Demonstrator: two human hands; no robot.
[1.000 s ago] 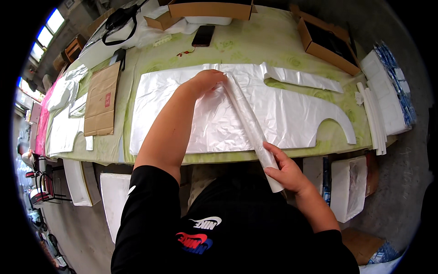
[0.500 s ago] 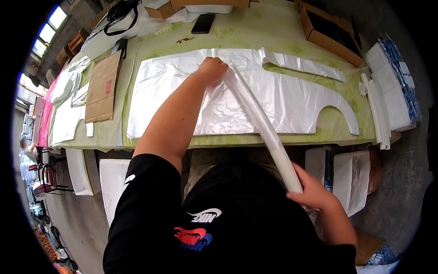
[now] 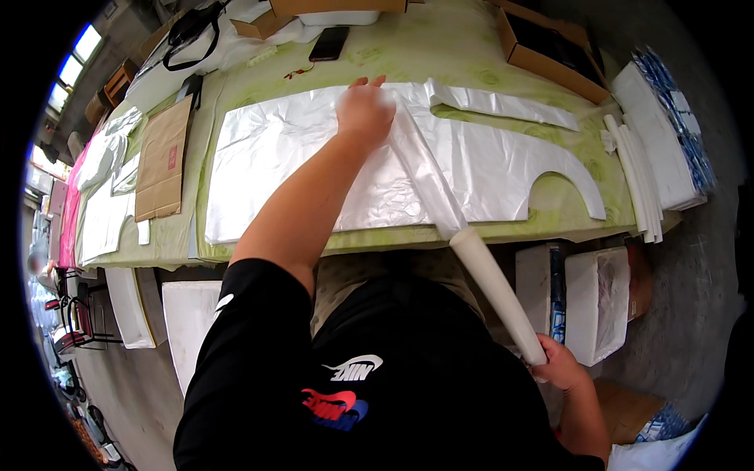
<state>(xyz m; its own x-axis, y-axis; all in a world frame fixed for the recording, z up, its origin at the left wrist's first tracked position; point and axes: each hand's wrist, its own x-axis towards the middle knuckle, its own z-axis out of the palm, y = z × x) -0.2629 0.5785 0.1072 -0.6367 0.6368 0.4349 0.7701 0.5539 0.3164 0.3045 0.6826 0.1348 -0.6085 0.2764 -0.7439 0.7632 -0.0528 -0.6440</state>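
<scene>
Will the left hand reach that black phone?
Probably yes: the left hand is at the far edge of the white plastic, with only green tablecloth visible between it and the phone.

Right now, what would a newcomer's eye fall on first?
Probably the shiny white plastic sheet spread on the green tablecloth, the left hand at its far edge. Next, the long pale tube, slanting from the cloth's near edge into the right hand. Beyond the sheet lies a dark phone.
</scene>
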